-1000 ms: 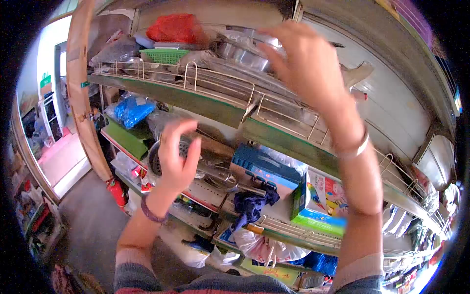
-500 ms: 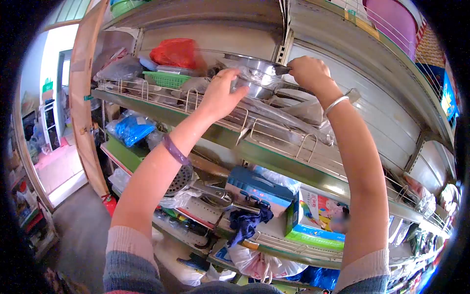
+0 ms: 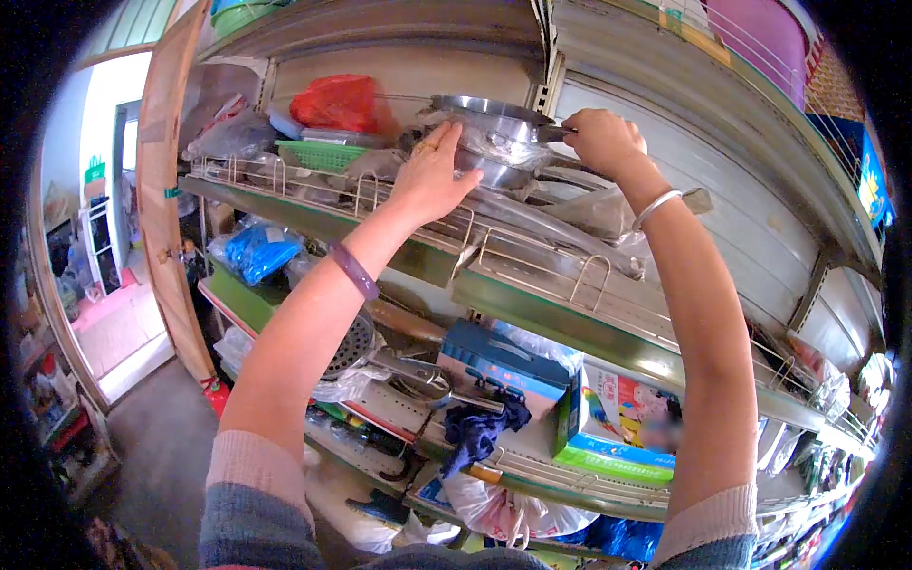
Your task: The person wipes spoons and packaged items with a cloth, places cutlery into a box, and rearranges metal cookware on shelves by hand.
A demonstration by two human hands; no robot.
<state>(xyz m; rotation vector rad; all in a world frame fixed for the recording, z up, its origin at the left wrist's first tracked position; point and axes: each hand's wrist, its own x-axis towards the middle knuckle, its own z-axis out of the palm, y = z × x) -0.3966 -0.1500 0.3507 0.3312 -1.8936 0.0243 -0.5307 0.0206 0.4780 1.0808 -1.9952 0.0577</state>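
Note:
A stainless steel pan [image 3: 499, 108] sits on top of a stack of metal pans on the upper shelf. My right hand [image 3: 605, 144] is closed around its dark handle [image 3: 554, 134]. Clear plastic wrap [image 3: 511, 149] bunches beneath it, above a second steel pan [image 3: 494, 172]. At the stack's left side, my left hand [image 3: 435, 179] rests with fingers stretched upward and thumb apart, against the pans. Long plastic-wrapped items [image 3: 570, 228] lie on the shelf below my right wrist.
A wire rail [image 3: 589, 285] runs along the shelf's front edge. Left of the stack are a green basket [image 3: 318, 154] and a red plastic bag [image 3: 334, 103]. Boxes [image 3: 617, 418], a skimmer [image 3: 351, 344] and a blue cloth [image 3: 480, 432] occupy the lower shelf. A wooden door [image 3: 166, 190] stands at left.
My left hand's fingers have straightened and lie flatter against the stack. The top pan has shifted slightly, with my right hand still on its handle.

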